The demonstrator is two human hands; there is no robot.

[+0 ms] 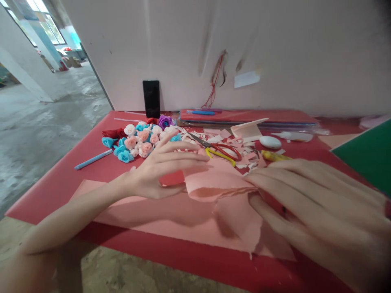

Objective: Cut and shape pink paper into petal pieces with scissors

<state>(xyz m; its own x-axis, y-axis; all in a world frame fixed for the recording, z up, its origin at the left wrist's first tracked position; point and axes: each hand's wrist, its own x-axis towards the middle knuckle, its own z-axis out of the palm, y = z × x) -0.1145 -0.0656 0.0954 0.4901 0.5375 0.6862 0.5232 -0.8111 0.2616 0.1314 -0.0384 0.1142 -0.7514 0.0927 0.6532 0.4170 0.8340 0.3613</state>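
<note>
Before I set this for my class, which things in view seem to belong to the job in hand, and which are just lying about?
Probably the job:
pink paper, held in the right hand
larger pink sheet beneath
scissors
paper scraps
flowers

Probably just lying about:
black phone
red cord on the wall
white slip on the wall

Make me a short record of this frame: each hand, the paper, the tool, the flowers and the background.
Left hand: fingers spread at the left side of the pink paper piece; contact unclear
Right hand: pinches that piece at its right side
Piece: folded, rough-edged, above a larger pink sheet
Tool: scissors with red and yellow handles, lying among paper scraps
Flowers: clustered beyond the left hand; blue, pink, white, red, purple
Background: dark phone propped upright at the pale wall panel
</note>
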